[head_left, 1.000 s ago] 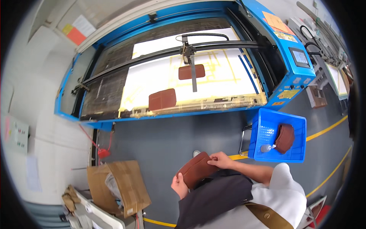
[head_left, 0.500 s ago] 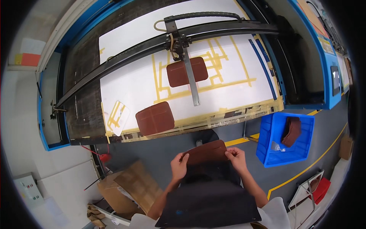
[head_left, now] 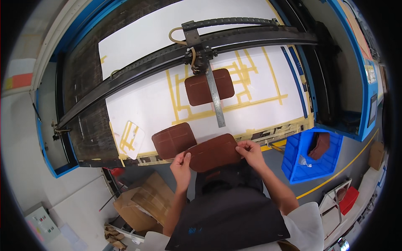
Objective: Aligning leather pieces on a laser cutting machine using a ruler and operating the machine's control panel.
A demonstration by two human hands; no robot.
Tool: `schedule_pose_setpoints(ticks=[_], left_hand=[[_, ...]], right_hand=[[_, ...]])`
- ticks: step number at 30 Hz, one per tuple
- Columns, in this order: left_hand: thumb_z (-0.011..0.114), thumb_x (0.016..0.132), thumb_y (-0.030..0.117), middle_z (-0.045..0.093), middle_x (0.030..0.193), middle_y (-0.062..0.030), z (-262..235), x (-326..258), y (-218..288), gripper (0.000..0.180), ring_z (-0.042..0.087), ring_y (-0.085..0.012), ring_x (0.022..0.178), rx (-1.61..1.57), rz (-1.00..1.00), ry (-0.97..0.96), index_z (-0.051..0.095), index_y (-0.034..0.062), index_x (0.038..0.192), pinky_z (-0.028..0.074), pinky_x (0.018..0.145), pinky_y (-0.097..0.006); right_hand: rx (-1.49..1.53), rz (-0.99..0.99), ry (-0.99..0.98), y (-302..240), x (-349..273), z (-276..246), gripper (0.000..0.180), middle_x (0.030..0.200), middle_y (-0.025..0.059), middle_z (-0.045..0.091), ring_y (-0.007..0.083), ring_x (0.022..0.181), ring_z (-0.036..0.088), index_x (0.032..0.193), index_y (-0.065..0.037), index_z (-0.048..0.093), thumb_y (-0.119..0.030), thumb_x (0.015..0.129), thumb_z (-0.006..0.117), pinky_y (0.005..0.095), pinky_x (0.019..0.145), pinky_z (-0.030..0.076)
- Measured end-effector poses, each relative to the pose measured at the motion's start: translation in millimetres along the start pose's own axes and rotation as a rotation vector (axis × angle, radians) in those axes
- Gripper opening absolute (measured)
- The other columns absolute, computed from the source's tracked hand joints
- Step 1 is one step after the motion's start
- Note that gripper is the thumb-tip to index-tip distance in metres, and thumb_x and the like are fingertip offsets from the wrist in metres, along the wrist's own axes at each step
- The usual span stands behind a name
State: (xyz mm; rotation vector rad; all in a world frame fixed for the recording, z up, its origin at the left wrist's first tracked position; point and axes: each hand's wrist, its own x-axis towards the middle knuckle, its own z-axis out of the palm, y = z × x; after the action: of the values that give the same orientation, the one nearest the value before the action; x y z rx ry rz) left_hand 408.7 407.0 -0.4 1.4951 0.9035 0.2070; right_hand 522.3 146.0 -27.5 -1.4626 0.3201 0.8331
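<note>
Head view looks down on both hands holding a brown leather piece (head_left: 213,152) by its two short ends, at the front edge of a large cutting machine bed (head_left: 142,54). Left hand (head_left: 181,165) pinches the piece's left end, thumb on top and fingers curled under it. Right hand (head_left: 250,151) pinches the right end the same way, fingertips closed on the edge. Held flat between the two hands, the piece has rounded corners and faint seam lines across it.

Just beyond the left hand, and touching or nearly touching the held piece, a second brown leather piece (head_left: 173,140) lies on the white sheet (head_left: 138,100) of the bed. Farther out from both hands, a third brown piece (head_left: 209,87) lies among yellow tape lines (head_left: 251,79), under the machine's head (head_left: 201,52) and a metal ruler (head_left: 215,100) that hangs from the black gantry bar (head_left: 125,83).

To the right of the right hand a blue plastic bin (head_left: 312,167) stands on the grey floor, with what looks like another brown piece (head_left: 320,144) inside; the rim distortion makes it hard to be sure. Below and left of the left hand lies an open cardboard box (head_left: 142,203).
</note>
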Motion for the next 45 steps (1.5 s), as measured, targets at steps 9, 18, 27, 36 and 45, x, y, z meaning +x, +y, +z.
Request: schedule_pose_setpoints(ticks=[9, 18, 27, 36, 45], left_hand=[[0.069, 0.102, 0.019, 0.073, 0.093, -0.0032, -22, 76, -11, 0.025, 0.062, -0.0076, 0.085, 0.117, 0.081, -0.036, 0.071, -0.0045, 0.109, 0.051, 0.08, -0.024], [0.072, 0.096, 0.02, 0.072, 0.098, -0.0089, -38, 117, -12, 0.024, 0.065, -0.0208, 0.098, 0.612, 0.282, 0.049, 0.072, 0.0022, 0.113, 0.05, 0.089, -0.034], [0.069, 0.091, 0.017, 0.065, 0.125, -0.0098, 52, 141, -2, 0.03, 0.057, -0.0331, 0.121, 0.935, 1.004, -0.217, 0.07, 0.0065, 0.119, 0.044, 0.102, -0.048], [0.06, 0.087, 0.006, 0.062, 0.135, -0.0135, 111, 191, 16, 0.041, 0.052, -0.0335, 0.127, 1.042, 1.25, -0.466, 0.064, -0.0017, 0.127, 0.04, 0.108, -0.049], [0.063, 0.094, 0.016, 0.064, 0.13, -0.0141, 121, 198, 12, 0.033, 0.054, -0.0319, 0.126, 1.017, 1.264, -0.482, 0.067, -0.0029, 0.121, 0.041, 0.108, -0.05]], right_hand=[[-0.214, -0.067, -0.053, 8, 37, 47, 0.012, 0.084, 0.006, 0.074, 0.0122, 0.074, 0.069, 0.102, -0.002, 0.072, -0.01, 0.093, 0.073, 0.0285, 0.067, 0.056], [-0.788, -0.319, 0.212, -11, 62, 69, 0.022, 0.086, 0.0144, 0.073, 0.0309, 0.076, 0.072, 0.094, -0.003, 0.072, -0.023, 0.087, 0.077, 0.0414, 0.071, 0.057], [-0.836, -0.414, 0.44, -24, 95, 80, 0.037, 0.096, 0.0178, 0.069, 0.0366, 0.083, 0.07, 0.105, -0.001, 0.069, -0.029, 0.084, 0.08, 0.0464, 0.073, 0.057], [-0.94, -0.381, 0.492, -29, 106, 90, 0.037, 0.097, 0.0218, 0.065, 0.0411, 0.086, 0.067, 0.102, 0.0, 0.063, -0.024, 0.08, 0.081, 0.0494, 0.074, 0.056], [-0.941, -0.366, 0.513, -28, 110, 93, 0.031, 0.093, 0.0241, 0.064, 0.0426, 0.084, 0.067, 0.095, 0.0, 0.059, -0.015, 0.076, 0.078, 0.0504, 0.075, 0.056]])
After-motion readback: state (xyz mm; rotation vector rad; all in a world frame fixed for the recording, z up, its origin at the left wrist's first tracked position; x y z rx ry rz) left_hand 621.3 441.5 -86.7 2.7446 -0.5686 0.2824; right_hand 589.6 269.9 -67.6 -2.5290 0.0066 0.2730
